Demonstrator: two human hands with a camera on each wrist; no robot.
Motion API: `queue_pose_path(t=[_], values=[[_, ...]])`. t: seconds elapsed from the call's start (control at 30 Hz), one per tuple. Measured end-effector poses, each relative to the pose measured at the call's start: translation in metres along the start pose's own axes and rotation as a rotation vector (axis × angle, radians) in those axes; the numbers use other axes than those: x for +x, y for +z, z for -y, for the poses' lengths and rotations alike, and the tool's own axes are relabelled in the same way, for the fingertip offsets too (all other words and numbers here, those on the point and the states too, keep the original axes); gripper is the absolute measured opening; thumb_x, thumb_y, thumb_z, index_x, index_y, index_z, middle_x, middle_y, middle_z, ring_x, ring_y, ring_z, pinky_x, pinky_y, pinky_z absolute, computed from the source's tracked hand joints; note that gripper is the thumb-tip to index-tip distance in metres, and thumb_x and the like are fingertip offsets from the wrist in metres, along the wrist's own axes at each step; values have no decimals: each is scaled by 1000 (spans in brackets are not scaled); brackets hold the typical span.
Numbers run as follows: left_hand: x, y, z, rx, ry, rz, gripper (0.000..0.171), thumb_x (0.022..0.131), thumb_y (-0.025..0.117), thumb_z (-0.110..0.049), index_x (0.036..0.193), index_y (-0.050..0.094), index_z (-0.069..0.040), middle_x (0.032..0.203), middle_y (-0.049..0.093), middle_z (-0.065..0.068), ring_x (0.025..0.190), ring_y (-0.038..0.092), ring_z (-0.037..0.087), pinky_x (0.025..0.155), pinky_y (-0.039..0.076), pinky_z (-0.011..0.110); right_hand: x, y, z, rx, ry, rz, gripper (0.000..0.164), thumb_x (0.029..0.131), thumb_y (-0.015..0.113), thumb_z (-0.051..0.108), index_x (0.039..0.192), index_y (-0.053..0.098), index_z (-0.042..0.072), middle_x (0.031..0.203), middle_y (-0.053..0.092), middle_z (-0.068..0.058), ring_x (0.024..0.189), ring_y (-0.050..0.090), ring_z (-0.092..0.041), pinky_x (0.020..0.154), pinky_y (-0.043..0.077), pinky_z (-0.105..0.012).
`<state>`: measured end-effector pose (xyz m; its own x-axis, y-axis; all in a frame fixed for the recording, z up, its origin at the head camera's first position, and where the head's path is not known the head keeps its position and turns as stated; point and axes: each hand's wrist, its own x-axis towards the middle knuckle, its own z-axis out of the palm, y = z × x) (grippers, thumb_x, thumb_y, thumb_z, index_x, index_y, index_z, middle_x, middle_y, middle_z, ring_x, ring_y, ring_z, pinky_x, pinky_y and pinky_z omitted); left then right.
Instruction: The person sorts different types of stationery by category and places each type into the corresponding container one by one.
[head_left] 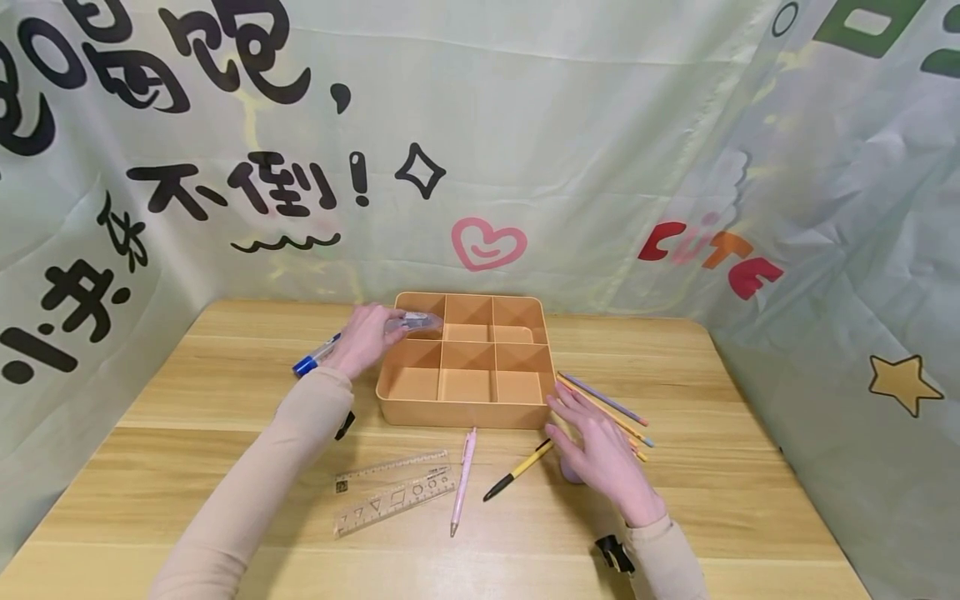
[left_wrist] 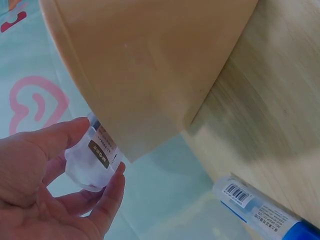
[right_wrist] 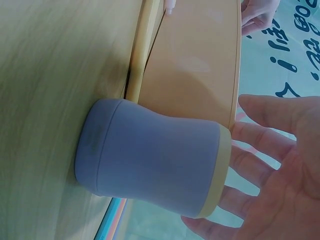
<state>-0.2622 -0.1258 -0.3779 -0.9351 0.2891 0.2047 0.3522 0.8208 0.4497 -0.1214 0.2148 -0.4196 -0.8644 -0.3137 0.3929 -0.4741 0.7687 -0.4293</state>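
My left hand (head_left: 366,340) holds a clear-cased correction tape (left_wrist: 95,157) between thumb and fingers. In the head view, the correction tape (head_left: 414,322) is over the back left compartment of the tan six-section organizer (head_left: 465,414). In the left wrist view it is beside the organizer's rim. My right hand (head_left: 596,450) is at the organizer's front right corner with fingers spread. Below it stands a lavender, waisted cylinder (right_wrist: 160,155) with a cream rim. The fingers are close to that rim; whether they touch it I cannot tell.
Left of the organizer lies a clear tube with a blue cap (head_left: 306,365). Two clear rulers (head_left: 393,500), a pink pen (head_left: 463,483) and a yellow-and-black pen (head_left: 517,472) lie in front. Several colored pencils (head_left: 611,402) lie at the right. A printed cloth (head_left: 585,183) hangs behind the table.
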Motion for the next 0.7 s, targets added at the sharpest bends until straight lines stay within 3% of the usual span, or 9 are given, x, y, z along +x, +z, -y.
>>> queue_pose_path(t=[0.23, 0.5, 0.7], values=[[1, 6, -1, -27, 20, -11, 33, 89, 66, -10, 117, 65, 8, 116, 65, 25, 108, 57, 39, 95, 47, 51, 0, 0, -1, -3, 14, 7, 42, 89, 67, 16, 128, 61, 0, 141, 49, -19, 124, 46, -40, 94, 44, -63], [0, 7, 1, -41, 44, -41, 33, 87, 68, -9, 115, 66, 9, 111, 67, 25, 103, 58, 39, 91, 49, 51, 0, 1, 0, -2, 15, 4, 42, 89, 68, 16, 128, 61, 0, 141, 49, -19, 123, 47, -40, 94, 44, -62], [1, 7, 2, -47, 39, -27, 35, 85, 70, -9, 115, 65, 8, 110, 67, 24, 97, 61, 35, 83, 53, 47, -1, 2, 0, 4, 11, -4, 41, 89, 67, 15, 127, 61, 0, 140, 49, -19, 123, 47, -40, 93, 44, -63]])
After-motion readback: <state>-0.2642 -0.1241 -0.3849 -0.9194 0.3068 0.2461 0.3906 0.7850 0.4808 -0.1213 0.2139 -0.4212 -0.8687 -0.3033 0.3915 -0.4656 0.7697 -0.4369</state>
